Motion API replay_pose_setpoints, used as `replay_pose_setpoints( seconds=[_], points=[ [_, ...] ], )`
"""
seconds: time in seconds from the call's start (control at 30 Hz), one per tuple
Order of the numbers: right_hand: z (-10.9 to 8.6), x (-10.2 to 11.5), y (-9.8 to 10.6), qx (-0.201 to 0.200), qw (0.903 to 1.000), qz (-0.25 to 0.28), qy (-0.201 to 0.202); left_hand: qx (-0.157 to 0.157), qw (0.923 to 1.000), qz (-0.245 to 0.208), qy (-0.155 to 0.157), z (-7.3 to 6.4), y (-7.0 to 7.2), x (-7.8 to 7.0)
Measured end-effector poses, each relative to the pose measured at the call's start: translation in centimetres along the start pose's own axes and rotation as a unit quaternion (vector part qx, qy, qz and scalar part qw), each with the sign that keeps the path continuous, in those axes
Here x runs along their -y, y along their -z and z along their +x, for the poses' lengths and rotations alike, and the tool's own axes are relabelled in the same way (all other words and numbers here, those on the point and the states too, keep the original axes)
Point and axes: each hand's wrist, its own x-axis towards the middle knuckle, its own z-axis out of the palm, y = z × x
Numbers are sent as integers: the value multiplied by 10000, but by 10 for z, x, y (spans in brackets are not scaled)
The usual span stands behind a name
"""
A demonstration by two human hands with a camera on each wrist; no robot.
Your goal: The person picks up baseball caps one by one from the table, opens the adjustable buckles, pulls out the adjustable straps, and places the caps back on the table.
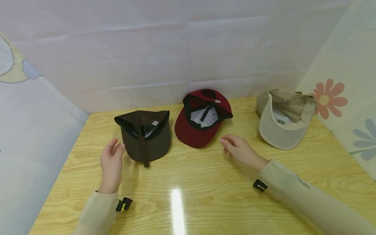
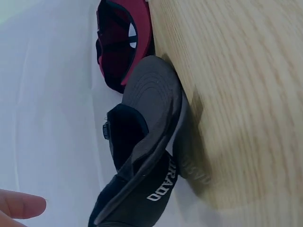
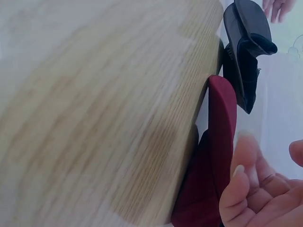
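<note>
One table is topped, from its middle, by a beige cap at two o'clock, a red cap at twelve and a brown cap at ten. The right hand is poised beside the red, the left hand beside the brown; nothing is gripped by loosely bent fingers. Grasping seems prepared; finger closure is called for.

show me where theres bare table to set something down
Widest: the table in front of the dark cap and red cap, between the left hand and right hand. A smaller patch lies between the red cap and beige cap. Crowded: the gap between dark cap and red cap.
</note>
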Motion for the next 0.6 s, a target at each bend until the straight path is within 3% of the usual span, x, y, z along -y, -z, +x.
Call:
replay_pose_setpoints(
  seconds=[0.13,0.6],
  points=[
    [7,-1,0,-14,9999,-70,-131,-49,9997,-103,-198,-7,-3,-4],
    [34,-6,-13,76,9948,166,-1005,494,9969,-183,-586,-18,-18,3]
  ],
)
